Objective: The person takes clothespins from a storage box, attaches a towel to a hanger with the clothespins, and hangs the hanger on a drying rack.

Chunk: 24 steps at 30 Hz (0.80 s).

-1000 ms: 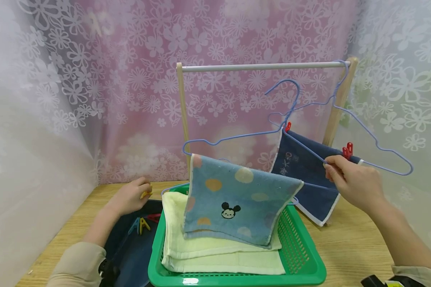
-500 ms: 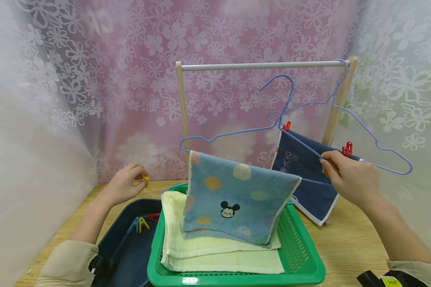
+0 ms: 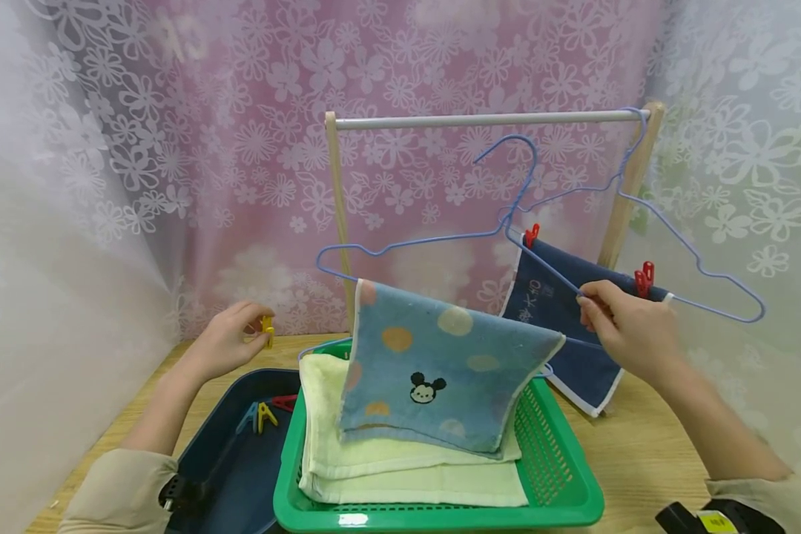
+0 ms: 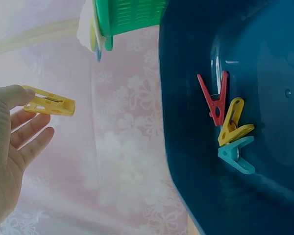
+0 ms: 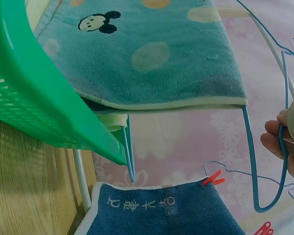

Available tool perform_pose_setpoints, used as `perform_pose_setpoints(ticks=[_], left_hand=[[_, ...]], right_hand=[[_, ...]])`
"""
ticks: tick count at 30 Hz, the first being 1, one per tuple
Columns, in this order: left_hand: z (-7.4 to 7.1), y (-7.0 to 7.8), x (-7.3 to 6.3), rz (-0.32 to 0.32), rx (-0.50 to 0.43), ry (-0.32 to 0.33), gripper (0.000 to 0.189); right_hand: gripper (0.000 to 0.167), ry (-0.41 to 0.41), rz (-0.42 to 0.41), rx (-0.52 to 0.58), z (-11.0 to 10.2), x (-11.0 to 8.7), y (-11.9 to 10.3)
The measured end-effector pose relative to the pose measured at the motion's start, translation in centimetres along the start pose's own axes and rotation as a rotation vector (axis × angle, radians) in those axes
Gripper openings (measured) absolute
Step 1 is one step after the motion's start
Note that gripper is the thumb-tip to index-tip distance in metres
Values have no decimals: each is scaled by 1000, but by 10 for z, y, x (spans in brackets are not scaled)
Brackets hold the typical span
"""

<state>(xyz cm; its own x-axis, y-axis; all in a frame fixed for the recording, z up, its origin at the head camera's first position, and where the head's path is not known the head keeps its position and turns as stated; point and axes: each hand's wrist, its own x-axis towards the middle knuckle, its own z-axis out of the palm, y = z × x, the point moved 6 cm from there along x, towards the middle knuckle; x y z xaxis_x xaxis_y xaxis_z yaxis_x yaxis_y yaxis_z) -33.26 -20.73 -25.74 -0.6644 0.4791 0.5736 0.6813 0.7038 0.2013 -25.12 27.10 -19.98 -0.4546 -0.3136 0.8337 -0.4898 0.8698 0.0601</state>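
Between thumb and fingertips my left hand (image 3: 230,343) pinches a yellow clothespin (image 4: 50,103), left of the towel and over the tray's far edge. My right hand (image 3: 630,326) grips the right shoulder of a blue wire hanger (image 3: 434,240). Over that hanger's lower bar drapes a light blue spotted towel (image 3: 454,378) with a mouse face, and no clothespin shows on it. Its lower part hangs in front of folded pale yellow towels (image 3: 414,486) in a green basket (image 3: 577,475). Red, yellow and blue clothespins (image 4: 232,122) lie in the dark blue tray (image 3: 240,475).
Behind stands a rack with a metal rail (image 3: 480,120) and wooden posts. At its right end hangs another blue hanger (image 3: 697,259), holding a navy towel (image 3: 561,326) with red clothespins (image 3: 644,280). A flowered curtain (image 3: 254,185) closes off the back.
My left hand has lifted the yellow clothespin up and away from the tray, then turned it upright. My right hand and the held hanger have shifted slightly left.
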Motion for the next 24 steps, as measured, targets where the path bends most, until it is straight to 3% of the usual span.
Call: perform_pose_setpoints(ticks=[8, 14, 24], left_hand=[[-13, 10, 8, -15, -41, 9, 40], [-30, 26, 14, 4, -72, 44, 34], [-50, 65, 24, 181, -62, 84, 35]], right_hand=[[10, 43, -44, -8, -5, 6, -4], [12, 32, -46, -10, -9, 11, -7], [7, 35, -72, -29, -13, 15, -8]])
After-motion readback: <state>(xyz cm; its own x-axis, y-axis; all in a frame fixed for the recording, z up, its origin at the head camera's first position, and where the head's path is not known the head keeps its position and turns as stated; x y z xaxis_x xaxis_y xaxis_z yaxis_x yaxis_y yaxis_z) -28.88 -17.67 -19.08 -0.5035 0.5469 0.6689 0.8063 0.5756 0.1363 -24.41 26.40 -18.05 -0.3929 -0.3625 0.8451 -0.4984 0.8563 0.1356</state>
